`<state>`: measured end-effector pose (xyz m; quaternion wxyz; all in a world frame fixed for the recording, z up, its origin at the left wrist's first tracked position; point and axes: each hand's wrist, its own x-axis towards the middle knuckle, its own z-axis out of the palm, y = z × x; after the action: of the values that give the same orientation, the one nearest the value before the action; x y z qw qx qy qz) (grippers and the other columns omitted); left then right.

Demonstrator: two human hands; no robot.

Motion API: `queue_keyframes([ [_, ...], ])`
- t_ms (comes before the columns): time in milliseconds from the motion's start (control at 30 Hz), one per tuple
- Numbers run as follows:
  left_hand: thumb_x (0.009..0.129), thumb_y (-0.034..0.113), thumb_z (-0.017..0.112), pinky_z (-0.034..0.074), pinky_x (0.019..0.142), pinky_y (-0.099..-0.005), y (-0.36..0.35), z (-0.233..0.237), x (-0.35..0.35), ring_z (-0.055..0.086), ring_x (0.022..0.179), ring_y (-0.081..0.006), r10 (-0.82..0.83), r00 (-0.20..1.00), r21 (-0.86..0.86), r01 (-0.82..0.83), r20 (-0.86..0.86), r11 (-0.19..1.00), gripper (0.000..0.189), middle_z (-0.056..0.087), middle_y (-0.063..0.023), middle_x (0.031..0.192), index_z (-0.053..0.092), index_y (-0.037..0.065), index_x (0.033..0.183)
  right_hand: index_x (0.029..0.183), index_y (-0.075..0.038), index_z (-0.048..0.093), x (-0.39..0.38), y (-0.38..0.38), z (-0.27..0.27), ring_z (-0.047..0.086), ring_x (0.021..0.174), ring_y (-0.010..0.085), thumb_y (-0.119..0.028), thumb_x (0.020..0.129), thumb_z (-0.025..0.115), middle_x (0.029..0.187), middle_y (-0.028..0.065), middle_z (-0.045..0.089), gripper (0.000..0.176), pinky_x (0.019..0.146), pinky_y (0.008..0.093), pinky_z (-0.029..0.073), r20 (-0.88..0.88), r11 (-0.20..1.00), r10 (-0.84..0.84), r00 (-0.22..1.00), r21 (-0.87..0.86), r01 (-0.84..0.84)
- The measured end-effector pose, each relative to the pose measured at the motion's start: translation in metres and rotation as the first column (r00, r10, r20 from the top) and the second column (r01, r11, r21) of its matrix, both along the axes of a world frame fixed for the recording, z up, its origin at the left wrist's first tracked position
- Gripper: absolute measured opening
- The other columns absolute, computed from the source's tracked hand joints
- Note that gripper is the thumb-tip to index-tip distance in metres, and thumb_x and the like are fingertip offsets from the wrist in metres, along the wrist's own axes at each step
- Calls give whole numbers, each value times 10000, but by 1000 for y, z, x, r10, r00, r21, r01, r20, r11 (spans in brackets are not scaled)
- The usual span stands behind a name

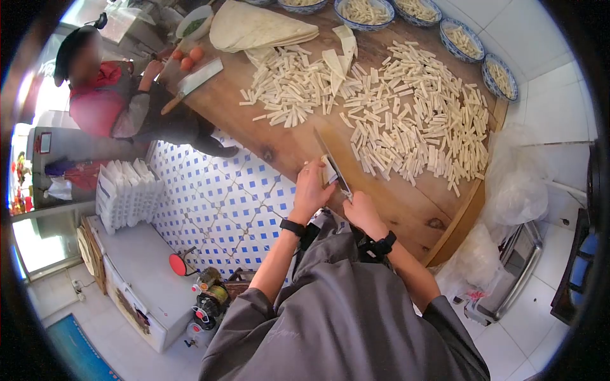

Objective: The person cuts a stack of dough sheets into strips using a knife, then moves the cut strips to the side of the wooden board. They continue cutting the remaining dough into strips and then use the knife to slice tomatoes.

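Note:
My right hand [363, 209] is closed around the handle of a knife [333, 166], whose broad blade is seen nearly edge-on at the table's near edge. Just left of the blade, my left hand [310, 188] has its fingers bent onto a small pale piece of flatbread [329, 173], holding it against the wood. Beyond the knife lie two spreads of cut flatbread strips, a smaller left heap [292, 86] and a wider right heap [419, 114]. A few longer uncut pieces [337, 66] rest on the left heap. The blade partly hides the held piece.
Folded flatbread sheets [254, 26] lie at the far left of the wooden table [254, 130]. Several blue-and-white bowls [460, 43] of strips line the wall. A second knife [197, 79] lies near red tomatoes [187, 62]. Another person [105, 95] stands left. Plastic bags [515, 190] hang right.

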<state>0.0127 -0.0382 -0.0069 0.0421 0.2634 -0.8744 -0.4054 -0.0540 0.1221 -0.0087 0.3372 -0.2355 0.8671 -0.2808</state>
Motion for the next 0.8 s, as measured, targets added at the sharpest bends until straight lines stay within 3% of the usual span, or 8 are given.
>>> queue_keyframes([
  [67, 736, 140, 768, 454, 922, -450, 2, -5, 2, 581, 1050, -402, 17, 978, -69, -32, -210, 997, 695, 632, -208, 1079, 447, -32, 1328, 851, 106, 608, 1, -1, -1, 631, 826, 498, -192, 828, 608, 834, 347, 630, 299, 766, 536, 515, 0, 1000, 6, 1000, -8, -6],
  [167, 746, 103, 759, 480, 888, -433, 1, -9, 2, 599, 1015, -385, 50, 958, -54, -68, -281, 996, 605, 653, -168, 1020, 509, -17, 1283, 840, 101, 611, 5, -1, -1, 629, 817, 499, -196, 833, 611, 825, 342, 630, 297, 760, 531, 517, -53, 1000, 11, 999, -19, -13],
  [500, 720, 109, 779, 492, 832, -439, -11, -1, 4, 601, 983, -377, 5, 967, -55, -20, -254, 998, 462, 631, -164, 1033, 581, 12, 1126, 827, 102, 609, 8, -4, -3, 633, 802, 498, -199, 843, 601, 801, 352, 622, 301, 755, 544, 515, -19, 1000, 24, 1000, 7, -24],
  [567, 700, 98, 801, 501, 891, -415, -14, -3, 6, 606, 1054, -382, -11, 981, -20, 7, -192, 1000, 427, 632, -192, 1179, 600, -5, 1063, 834, 111, 603, 9, -6, -1, 634, 796, 498, -195, 843, 592, 802, 354, 622, 306, 741, 540, 518, -34, 999, 40, 999, 6, -40],
  [600, 700, 98, 801, 501, 891, -415, -13, -5, 7, 606, 1054, -382, -9, 981, -19, 5, -193, 1000, 427, 632, -192, 1179, 600, -5, 1063, 834, 111, 603, 10, -6, 1, 634, 796, 498, -195, 843, 592, 802, 354, 622, 306, 741, 540, 518, -34, 999, 41, 999, 7, -41],
  [800, 756, 85, 741, 493, 904, -432, -2, -10, 10, 583, 1093, -390, -25, 945, -150, -25, -327, 988, 321, 609, -190, 1206, 605, 14, 1038, 832, 129, 586, 15, -9, -3, 633, 774, 501, -170, 833, 582, 767, 356, 616, 299, 730, 537, 519, -15, 999, 22, 1000, -34, -23],
])
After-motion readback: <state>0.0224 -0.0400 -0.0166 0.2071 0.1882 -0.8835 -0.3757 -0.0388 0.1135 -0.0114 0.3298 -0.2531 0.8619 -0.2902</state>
